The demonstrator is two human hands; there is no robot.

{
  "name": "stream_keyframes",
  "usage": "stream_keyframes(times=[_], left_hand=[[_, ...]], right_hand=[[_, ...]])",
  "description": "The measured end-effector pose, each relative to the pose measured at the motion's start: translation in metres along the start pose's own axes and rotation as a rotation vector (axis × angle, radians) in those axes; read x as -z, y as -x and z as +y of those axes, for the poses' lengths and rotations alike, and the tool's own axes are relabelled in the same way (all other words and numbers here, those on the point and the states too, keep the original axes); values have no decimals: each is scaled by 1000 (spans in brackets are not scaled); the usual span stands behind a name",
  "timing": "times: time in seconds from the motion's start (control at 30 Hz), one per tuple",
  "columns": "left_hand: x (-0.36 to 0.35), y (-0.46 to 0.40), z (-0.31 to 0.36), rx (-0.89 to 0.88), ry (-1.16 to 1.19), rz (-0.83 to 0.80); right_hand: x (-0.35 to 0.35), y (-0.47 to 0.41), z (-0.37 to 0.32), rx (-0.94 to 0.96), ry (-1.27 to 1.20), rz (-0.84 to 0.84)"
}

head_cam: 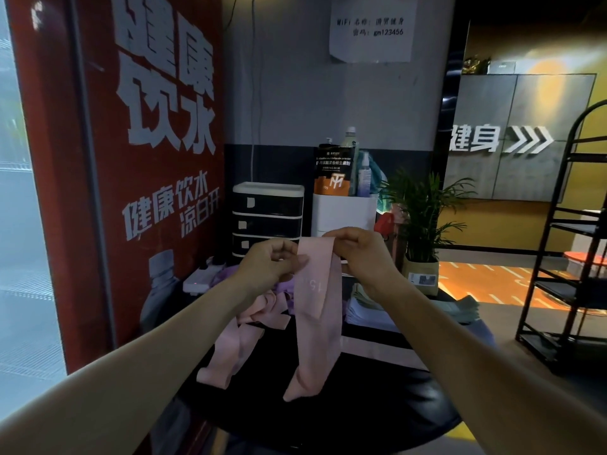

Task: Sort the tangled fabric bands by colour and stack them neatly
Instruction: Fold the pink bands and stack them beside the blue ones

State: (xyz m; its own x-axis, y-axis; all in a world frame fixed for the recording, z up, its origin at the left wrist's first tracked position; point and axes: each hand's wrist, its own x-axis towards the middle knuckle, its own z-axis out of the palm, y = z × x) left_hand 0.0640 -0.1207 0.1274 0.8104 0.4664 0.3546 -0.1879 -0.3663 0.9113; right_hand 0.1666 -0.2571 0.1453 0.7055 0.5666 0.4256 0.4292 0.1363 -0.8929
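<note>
A pink fabric band [317, 310] hangs in the air above the dark round table [377, 412]. My left hand [271, 261] pinches its top left edge, and my right hand [359, 254] pinches its top right corner. Its lower end dangles just over the table top. Behind it lies a tangle of pink bands [236, 339] mixed with purple bands [285, 287]. To the right sits a stack of pale green bands [368, 307], partly hidden by my right arm.
A black and white drawer unit [267, 218], a white box [343, 215] holding bottles and a pouch, a potted plant [422, 231] and a white power strip [200, 279] crowd the table's back. A red panel [147, 159] stands left; a black metal rack [565, 257] stands right.
</note>
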Motion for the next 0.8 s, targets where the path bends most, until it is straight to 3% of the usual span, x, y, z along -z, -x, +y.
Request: stream_keyframes(times=[0.37, 0.67, 0.8], left_hand=[[0, -1, 5, -84, 35, 84], [-4, 4, 13, -77, 41, 71], [-10, 16, 0, -17, -63, -83]], right_hand=[[3, 16, -13, -45, -40, -265], [-2, 12, -8, 69, 198, -101], [-1, 9, -10, 68, 120, 30]])
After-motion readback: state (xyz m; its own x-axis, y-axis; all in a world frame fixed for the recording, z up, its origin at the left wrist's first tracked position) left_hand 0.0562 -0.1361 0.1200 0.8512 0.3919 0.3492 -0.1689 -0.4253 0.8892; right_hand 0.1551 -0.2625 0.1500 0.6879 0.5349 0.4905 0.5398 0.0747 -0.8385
